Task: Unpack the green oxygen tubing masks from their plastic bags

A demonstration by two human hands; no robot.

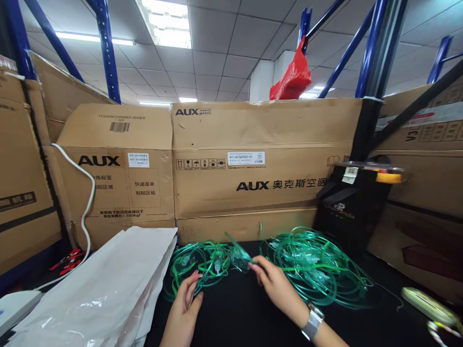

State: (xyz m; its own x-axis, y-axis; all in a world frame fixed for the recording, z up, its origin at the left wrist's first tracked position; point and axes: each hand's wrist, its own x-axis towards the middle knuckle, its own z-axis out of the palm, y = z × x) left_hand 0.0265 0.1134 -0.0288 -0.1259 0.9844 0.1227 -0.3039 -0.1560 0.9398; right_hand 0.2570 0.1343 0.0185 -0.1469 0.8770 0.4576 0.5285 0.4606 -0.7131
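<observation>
In the head view, green tubing lies in two tangled bundles on a black surface, with clear green cup-like pieces among the coils that resemble breathing masks. My left hand [184, 301] is closed at the near edge of the smaller bundle [215, 260], its fingertips and thumb on a strand of green tubing. Between the two bundles, my right hand [277, 286] pinches a translucent green mask piece [240, 253], blurred and tilted up to the left. To the right of that hand lies the larger bundle [314, 265]. A metal-banded watch [313, 322] circles my right wrist.
White plastic bags [104, 274] are stacked at the left, beside a white cable [88, 202]. AUX cardboard boxes [253, 168] form a wall behind. A black bag [340, 212] stands back right; a pale yellow-green object [428, 304] lies at the right edge.
</observation>
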